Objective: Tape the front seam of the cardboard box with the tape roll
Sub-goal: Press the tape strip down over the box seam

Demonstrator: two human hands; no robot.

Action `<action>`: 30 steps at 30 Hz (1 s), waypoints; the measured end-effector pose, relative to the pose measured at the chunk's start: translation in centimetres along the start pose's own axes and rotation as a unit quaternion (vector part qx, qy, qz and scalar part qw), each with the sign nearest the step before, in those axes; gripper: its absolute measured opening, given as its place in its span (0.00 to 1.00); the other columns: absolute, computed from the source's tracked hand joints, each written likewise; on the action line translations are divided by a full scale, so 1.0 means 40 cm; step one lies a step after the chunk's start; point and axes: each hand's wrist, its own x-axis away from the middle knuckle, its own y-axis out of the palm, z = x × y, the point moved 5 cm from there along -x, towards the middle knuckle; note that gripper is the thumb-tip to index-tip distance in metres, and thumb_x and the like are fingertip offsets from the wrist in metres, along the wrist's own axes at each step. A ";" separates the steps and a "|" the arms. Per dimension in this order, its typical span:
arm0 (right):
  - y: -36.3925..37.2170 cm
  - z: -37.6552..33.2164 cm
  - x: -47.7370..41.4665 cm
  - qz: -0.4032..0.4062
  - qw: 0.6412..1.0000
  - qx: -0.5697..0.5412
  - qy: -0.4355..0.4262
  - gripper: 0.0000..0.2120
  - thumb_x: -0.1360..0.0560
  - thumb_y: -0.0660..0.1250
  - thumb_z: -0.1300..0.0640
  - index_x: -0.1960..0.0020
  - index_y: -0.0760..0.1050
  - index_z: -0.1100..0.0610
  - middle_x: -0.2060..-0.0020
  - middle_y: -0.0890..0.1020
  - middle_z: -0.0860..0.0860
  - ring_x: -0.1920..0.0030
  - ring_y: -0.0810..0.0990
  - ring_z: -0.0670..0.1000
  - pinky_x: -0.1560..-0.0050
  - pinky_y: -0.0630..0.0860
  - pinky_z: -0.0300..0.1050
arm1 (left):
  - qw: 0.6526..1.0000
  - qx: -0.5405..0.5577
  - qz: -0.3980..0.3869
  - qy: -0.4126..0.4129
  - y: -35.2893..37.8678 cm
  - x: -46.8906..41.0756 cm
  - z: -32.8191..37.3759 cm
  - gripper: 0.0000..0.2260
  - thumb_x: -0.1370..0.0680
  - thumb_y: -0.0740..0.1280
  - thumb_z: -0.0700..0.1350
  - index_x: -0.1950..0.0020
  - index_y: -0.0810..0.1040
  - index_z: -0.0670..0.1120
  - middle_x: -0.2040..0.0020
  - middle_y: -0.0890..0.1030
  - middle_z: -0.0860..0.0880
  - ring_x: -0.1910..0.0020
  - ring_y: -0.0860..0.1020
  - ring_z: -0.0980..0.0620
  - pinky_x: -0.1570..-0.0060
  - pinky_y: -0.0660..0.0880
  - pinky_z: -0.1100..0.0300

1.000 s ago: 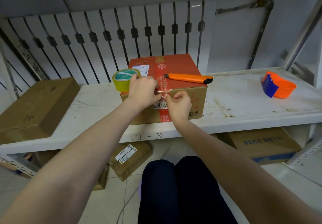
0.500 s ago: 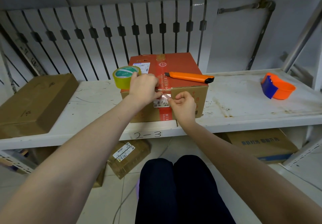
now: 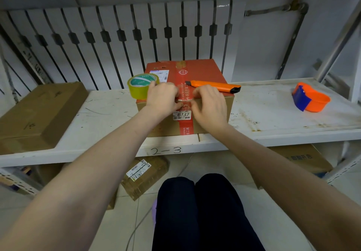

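Yellow roll (image 3: 141,86) gripped by left hand (image 3: 163,98), right hand (image 3: 210,106) pinching tape end at mid-frame to start the box (image 3: 213,114) seam.

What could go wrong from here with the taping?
1. The orange utility knife lies loose on the cardboard box just behind the right hand; a nudge could knock it off.
2. The tape roll, held by the left hand, sits at the box's left top edge, so the short strip may wrinkle or stick askew at the front top edge.
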 end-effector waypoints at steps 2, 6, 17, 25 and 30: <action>0.023 -0.001 -0.029 -0.034 0.996 0.060 -0.059 0.10 0.28 0.66 0.54 0.47 0.75 0.53 0.52 0.79 0.49 0.50 0.76 0.50 0.50 0.68 0.45 | 1.000 0.005 0.005 0.000 0.002 0.005 -0.001 0.11 0.29 0.69 0.55 0.55 0.79 0.48 0.54 0.80 0.49 0.52 0.77 0.47 0.40 0.66 0.47; 0.059 0.018 -0.044 -0.046 0.992 0.080 -0.083 0.11 0.29 0.66 0.50 0.50 0.77 0.54 0.54 0.79 0.50 0.52 0.76 0.52 0.53 0.70 0.46 | 0.998 0.042 0.039 -0.009 0.020 0.025 -0.006 0.15 0.31 0.69 0.56 0.52 0.78 0.48 0.52 0.79 0.49 0.48 0.75 0.46 0.46 0.67 0.49; 0.071 0.055 -0.029 -0.085 0.977 0.085 -0.174 0.20 0.35 0.75 0.51 0.47 0.75 0.58 0.53 0.77 0.54 0.54 0.74 0.55 0.55 0.72 0.48 | 0.996 0.015 0.084 -0.004 0.048 0.061 0.009 0.20 0.32 0.71 0.54 0.46 0.71 0.47 0.45 0.76 0.48 0.44 0.72 0.45 0.48 0.67 0.49; 0.068 0.041 -0.038 -0.057 0.982 0.077 -0.164 0.14 0.32 0.74 0.54 0.51 0.76 0.59 0.55 0.79 0.55 0.55 0.76 0.56 0.56 0.73 0.50 | 0.997 0.016 0.079 0.020 0.048 0.065 0.013 0.19 0.32 0.73 0.50 0.46 0.72 0.45 0.46 0.76 0.46 0.46 0.73 0.45 0.50 0.69 0.53; 0.075 0.046 -0.025 -0.076 0.968 0.122 -0.205 0.19 0.34 0.76 0.54 0.49 0.74 0.60 0.53 0.78 0.56 0.54 0.76 0.58 0.54 0.73 0.50 | 0.997 0.025 0.067 0.043 0.054 0.062 -0.001 0.20 0.33 0.74 0.48 0.46 0.72 0.44 0.47 0.77 0.46 0.46 0.73 0.45 0.50 0.71 0.52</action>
